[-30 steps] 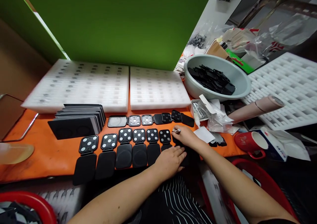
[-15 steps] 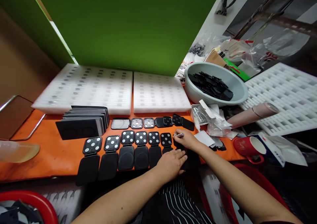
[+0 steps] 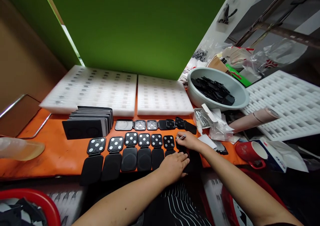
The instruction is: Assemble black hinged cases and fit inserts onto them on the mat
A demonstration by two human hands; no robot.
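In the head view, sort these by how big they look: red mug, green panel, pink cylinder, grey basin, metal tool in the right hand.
1. Green panel
2. Grey basin
3. Pink cylinder and red mug: too close to rank
4. Metal tool in the right hand, partly hidden

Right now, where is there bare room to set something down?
Widest: the orange tabletop between the amber container and the leftmost hinged black panel, in front of the card stack. A smaller patch shows between the right forearm and red mug. Crowded: around the left hand and right hand, with panels alongside, and by the plastic bag and pink tumbler.
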